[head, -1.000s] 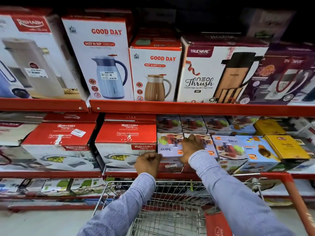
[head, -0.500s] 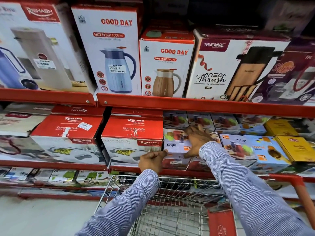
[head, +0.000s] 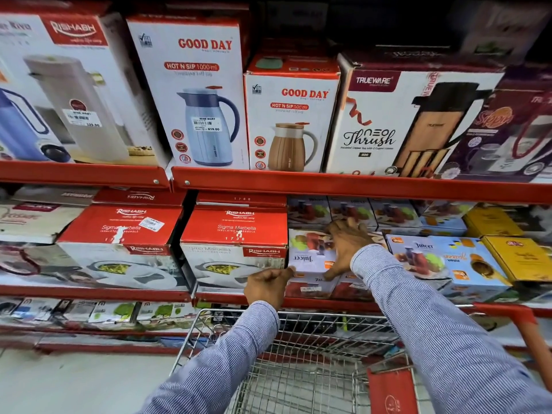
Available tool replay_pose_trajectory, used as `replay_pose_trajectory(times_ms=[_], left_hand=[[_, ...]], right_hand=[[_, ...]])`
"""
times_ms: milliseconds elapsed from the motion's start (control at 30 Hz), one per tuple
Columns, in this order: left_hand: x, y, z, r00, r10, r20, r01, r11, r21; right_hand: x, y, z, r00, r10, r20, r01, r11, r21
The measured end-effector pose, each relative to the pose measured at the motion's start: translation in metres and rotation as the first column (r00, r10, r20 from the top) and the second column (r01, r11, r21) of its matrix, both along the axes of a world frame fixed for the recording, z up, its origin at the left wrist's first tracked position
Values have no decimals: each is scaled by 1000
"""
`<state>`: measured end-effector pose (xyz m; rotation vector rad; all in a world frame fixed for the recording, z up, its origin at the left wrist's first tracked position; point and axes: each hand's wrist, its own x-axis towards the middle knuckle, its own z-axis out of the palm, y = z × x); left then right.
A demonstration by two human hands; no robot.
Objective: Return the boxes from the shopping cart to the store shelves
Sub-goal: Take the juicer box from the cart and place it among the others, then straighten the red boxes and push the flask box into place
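A white juicer box [head: 307, 259] sits on the middle red shelf [head: 328, 304], between a red Rishabh casserole box [head: 236, 234] and more juicer boxes [head: 418, 258]. My right hand [head: 346, 246] lies spread over the box's top, thumb down on its front face. My left hand [head: 268, 285] is curled in a loose fist and touches the box's lower front left corner. The wire shopping cart [head: 298, 339] stands right below my arms. Its basket shows bare mesh where I can see in.
Tall flask boxes [head: 197, 94] fill the upper shelf [head: 328, 185]. Yellow boxes [head: 513, 258] lie at the right of the middle shelf. Small packets [head: 119, 312] line the low shelf. The cart's red handle [head: 531, 339] rises at right. Grey floor [head: 74, 383] lies at lower left.
My right hand has slid farther back over the juicer box's top. My left hand has come off the box's left side and now rests at its front corner.
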<state>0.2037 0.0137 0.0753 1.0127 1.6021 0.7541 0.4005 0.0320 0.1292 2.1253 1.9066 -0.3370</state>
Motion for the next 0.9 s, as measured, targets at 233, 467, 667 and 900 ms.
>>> replay_pose_trajectory(times_ms=[233,467,667,900], left_hand=[[-7,-7,-7,994,-99,39,99,995,6],[-144,14,23,996,78,-49,-63,963,262],[-154,32,18,990,-36,-138,53,992,118],[-163,40,9,974,-149,-174,171,977,123]], right_hand=[[0,-31,-13,990,-139,-30,140,989,39],[-105,-59,-16,761,-36,-648,392,822,414],[-133,-56,-32,416,-246,-876,658,746,103],[-144,-54,-20,434,-301,-849,632,773,49]])
